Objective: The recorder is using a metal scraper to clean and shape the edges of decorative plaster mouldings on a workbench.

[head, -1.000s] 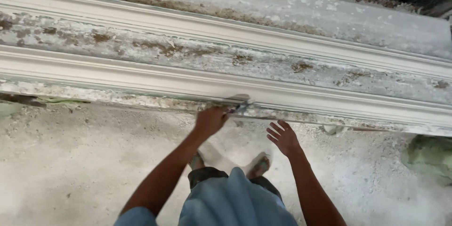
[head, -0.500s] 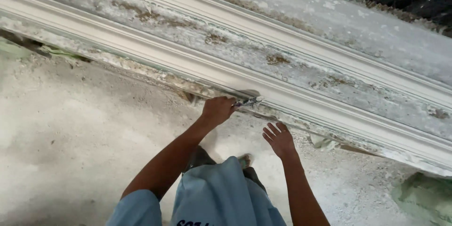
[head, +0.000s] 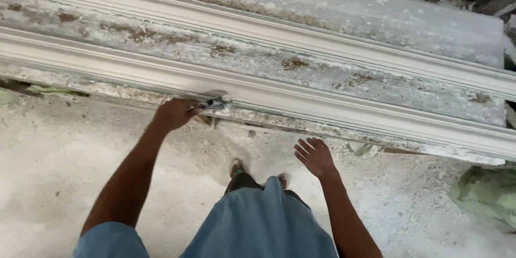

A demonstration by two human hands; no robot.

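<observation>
The small tool (head: 215, 104) in the left hand (head: 174, 114) is blurred and largely covered by the fingers; its kind cannot be told. The long white moulding (head: 333, 102) runs past both side edges. The green sack (head: 486, 193) is cut off at right.

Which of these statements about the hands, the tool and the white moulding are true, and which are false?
1. The left hand grips a small tool against the lower edge of the long white moulding. True.
2. The right hand presses flat on the moulding. False: it hovers open, apart from the moulding, with its fingers spread.
3. The moulding lies on a bench spattered with white plaster. True.
4. The right hand holds a second tool. False: it is empty.
5. A green sack lies on the ground at the right. True.
</observation>
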